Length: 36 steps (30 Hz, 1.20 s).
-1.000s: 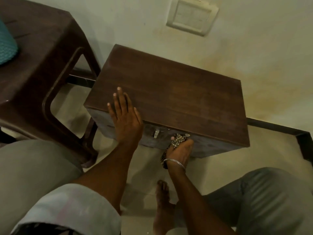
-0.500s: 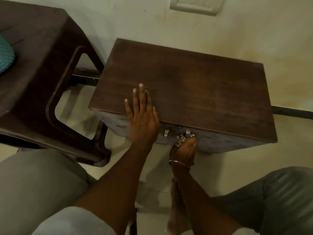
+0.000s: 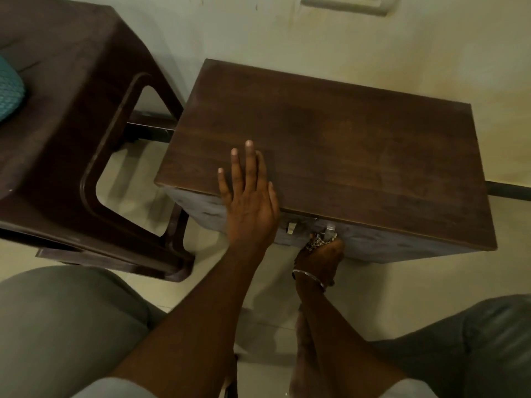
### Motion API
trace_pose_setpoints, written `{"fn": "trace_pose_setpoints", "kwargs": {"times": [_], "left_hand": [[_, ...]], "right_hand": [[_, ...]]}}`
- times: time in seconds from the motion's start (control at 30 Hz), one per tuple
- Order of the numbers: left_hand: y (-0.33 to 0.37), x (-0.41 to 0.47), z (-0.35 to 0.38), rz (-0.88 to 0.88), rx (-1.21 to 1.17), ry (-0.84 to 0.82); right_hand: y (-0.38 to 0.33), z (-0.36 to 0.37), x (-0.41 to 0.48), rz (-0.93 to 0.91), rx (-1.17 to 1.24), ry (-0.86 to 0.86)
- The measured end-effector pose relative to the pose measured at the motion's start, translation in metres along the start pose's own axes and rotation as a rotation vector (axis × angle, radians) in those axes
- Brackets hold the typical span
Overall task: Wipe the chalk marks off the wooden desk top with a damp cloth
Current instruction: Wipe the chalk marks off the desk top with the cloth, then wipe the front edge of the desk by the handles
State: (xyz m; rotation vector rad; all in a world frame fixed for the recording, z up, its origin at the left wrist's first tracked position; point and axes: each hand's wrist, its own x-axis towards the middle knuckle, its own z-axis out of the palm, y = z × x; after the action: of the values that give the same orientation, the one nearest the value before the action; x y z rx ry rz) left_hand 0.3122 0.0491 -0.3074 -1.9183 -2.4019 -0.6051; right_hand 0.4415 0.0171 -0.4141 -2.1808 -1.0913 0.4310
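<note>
Left hand [image 3: 249, 208] lies palm-down on the near edge of the dark wooden surface [image 3: 359, 156], its fingers [image 3: 249, 165] extended flat and slightly spread, gripping nothing. Right hand [image 3: 321, 254] is below the top, against the greyish front panel [image 3: 402, 245], its fingers curled tight around a checked cloth [image 3: 317, 241], a small bunch of which shows above the knuckles, just beside two small metal fittings [image 3: 290, 227] on the panel. A thin metal bangle [image 3: 309, 278] circles the right wrist. The cloth is off the top. No distinct chalk marks can be made out on the wood. No legible writing or labels appear. A dark plastic chair [image 3: 71, 116] stands to the left, against the wall [image 3: 287, 33].
</note>
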Motion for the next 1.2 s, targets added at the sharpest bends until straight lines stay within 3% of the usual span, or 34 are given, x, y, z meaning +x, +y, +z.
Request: {"fn": "trace_pose_setpoints", "kwargs": {"times": [0.17,0.47,0.6,0.73,0.9,1.2], "left_hand": [[0.0,-0.001,-0.001,-0.003,0.002,-0.018],[-0.003,0.004,-0.013,0.042,-0.065,-0.148],[-0.008,0.009,-0.032,0.139,-0.13,-0.308],[-0.008,0.0,-0.056,0.347,0.006,-0.474],[-0.001,0.014,-0.099,0.298,0.019,-0.601],[-0.05,0.038,-0.227,0.239,-0.166,-0.254]], "right_hand": [[0.005,-0.018,0.003,-0.147,-0.099,-0.064],[-0.045,-0.077,0.001,-0.2,0.136,-0.08],[-0.069,-0.108,-0.004,-0.253,0.252,-0.129],[-0.092,-0.135,-0.02,-0.24,0.421,-0.261],[-0.134,-0.158,-0.024,-0.288,0.551,-0.315],[-0.249,-0.161,-0.057,-0.52,0.531,-0.363]]}}
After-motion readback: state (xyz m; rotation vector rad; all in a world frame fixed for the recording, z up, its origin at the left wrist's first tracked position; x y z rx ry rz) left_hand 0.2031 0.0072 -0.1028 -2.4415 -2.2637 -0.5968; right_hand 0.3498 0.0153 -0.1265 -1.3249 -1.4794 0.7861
